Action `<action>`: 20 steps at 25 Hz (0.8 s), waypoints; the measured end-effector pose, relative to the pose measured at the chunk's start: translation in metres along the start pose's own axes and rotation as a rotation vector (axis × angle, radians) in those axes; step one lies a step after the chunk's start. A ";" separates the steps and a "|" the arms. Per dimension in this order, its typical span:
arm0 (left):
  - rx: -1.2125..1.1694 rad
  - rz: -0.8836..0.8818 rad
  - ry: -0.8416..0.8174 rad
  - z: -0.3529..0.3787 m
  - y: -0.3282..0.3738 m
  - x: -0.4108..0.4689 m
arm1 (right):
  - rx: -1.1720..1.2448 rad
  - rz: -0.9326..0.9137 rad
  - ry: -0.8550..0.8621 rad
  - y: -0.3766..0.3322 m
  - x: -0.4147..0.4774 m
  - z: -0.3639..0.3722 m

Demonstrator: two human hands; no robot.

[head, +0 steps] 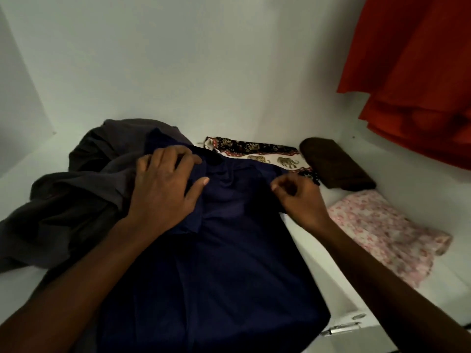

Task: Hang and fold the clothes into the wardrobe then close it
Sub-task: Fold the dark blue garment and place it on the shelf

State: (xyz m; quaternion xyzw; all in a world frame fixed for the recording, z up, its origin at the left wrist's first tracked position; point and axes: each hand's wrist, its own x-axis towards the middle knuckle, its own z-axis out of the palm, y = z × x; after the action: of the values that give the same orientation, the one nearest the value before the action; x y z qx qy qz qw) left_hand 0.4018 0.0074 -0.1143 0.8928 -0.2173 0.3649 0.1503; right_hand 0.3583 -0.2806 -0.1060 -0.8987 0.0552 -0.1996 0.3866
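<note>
I am looking down at the navy garment [229,250], which is lying spread on the white wardrobe shelf [331,276] in the middle of the view, its near end reaching toward the front edge. My left hand [163,189] is pressing flat on its far left part, fingers spread and straight. My right hand [298,200] is sitting at the garment's far right edge with its fingers curled in, pinching the cloth there. A grey garment [76,200] is lying crumpled on the left, touching the navy one and partly under my left hand. Just beyond the navy garment an elephant-print cloth [260,154] is lying along the back wall. To its right a brown folded cloth [334,164] is sitting in the far right corner, and nearer, on the right, a pink floral cloth [382,233] is resting. A red garment [413,72] is hanging above the right side. A metal hinge [341,328] is showing at the near right edge.
</note>
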 end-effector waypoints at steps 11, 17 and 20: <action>-0.182 -0.242 -0.596 -0.034 0.214 -0.066 | -0.143 0.099 -0.188 0.103 0.081 0.002; 0.153 -0.517 -0.637 -0.016 0.276 -0.073 | 0.518 0.117 -0.044 0.112 0.086 0.000; 0.237 -0.588 -0.539 -0.019 0.291 -0.076 | 0.642 0.123 0.006 0.107 0.085 -0.004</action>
State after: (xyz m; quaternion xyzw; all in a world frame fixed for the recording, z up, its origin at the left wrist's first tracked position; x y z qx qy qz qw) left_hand 0.1968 -0.2138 -0.1239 0.9915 0.0587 0.0820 0.0822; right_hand 0.4402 -0.3789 -0.1530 -0.7255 0.0447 -0.1858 0.6612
